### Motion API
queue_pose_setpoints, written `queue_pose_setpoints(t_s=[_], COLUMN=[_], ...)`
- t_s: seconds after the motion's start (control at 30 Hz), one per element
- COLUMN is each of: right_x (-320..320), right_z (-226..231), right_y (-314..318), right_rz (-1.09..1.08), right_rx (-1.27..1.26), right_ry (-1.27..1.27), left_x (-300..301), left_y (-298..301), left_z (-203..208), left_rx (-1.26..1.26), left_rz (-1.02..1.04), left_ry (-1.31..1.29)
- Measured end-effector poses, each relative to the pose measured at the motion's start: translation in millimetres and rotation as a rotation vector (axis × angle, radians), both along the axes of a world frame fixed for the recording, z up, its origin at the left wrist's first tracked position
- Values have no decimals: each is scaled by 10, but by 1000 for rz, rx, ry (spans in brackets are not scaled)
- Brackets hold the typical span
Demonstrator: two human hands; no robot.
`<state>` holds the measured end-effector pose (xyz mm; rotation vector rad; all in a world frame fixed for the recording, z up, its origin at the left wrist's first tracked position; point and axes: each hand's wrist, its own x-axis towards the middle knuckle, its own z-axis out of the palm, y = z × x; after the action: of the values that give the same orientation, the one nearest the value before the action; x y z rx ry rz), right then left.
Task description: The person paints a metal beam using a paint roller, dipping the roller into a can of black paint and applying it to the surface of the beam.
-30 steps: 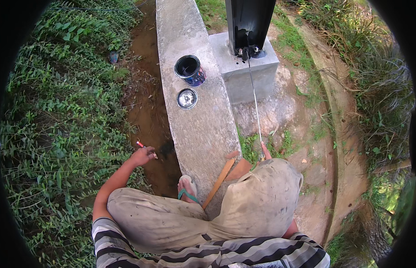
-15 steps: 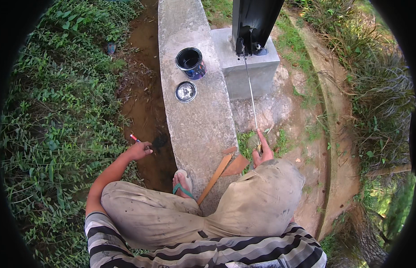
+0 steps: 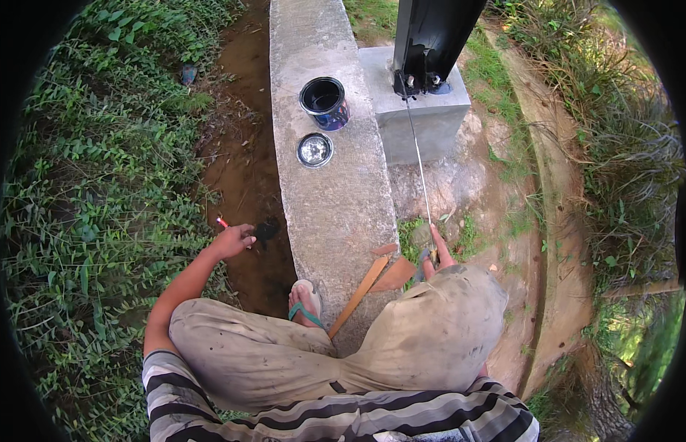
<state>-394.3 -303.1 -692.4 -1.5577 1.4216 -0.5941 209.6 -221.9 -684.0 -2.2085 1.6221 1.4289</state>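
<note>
My left hand (image 3: 233, 241) hangs over the muddy strip at the wall's left side, its fingers curled round a small red stick (image 3: 223, 222) with a pale tip. By my right knee, my right hand (image 3: 441, 254) is closed on the grip of a long thin rod (image 3: 421, 163), with one finger stretched along it. The rod's far end meets the foot of a black metal post (image 3: 436, 33); what tips it is too small to tell. An open paint can (image 3: 324, 104), dark inside, stands on the wall, and its round lid (image 3: 315, 150) lies nearer me.
The post stands on a grey concrete block (image 3: 420, 131) beside the low concrete wall (image 3: 336, 202). A wooden strip (image 3: 358, 296) and a reddish broken piece (image 3: 394, 274) lie near my sandalled foot (image 3: 306, 303). Dense plants (image 3: 114, 199) grow on the left.
The view has shifted slightly, so the can, lid and post sit farther right. My left hand has turned, showing less of the red stick. The rod still reaches the post's foot.
</note>
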Motion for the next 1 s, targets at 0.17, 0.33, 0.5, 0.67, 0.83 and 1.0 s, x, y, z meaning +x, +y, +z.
queue_pose_setpoints(t_s=[0.17,0.33,0.5,0.67,0.83,1.0], right_x=[144,-316,-295,-109,-222,-373], right_z=[406,-270,-183,-154,-166,-230], right_y=[-105,4,-83,35,43,83], right_rz=[-31,-75,-83,-58,-73,-82], right_rx=[247,74,77,153,251,192], right_ry=[201,-115,-117,-156,-175,-95], left_x=[-24,-80,-7,-84,43,-23], left_y=[84,-30,48,-29,69,-34], left_z=[-62,-98,-82,6,-54,-56], left_rx=[39,28,89,35,88,13], left_rz=[-125,-157,-67,-125,-103,-68], left_ry=[-105,-66,-73,-100,-91,-73])
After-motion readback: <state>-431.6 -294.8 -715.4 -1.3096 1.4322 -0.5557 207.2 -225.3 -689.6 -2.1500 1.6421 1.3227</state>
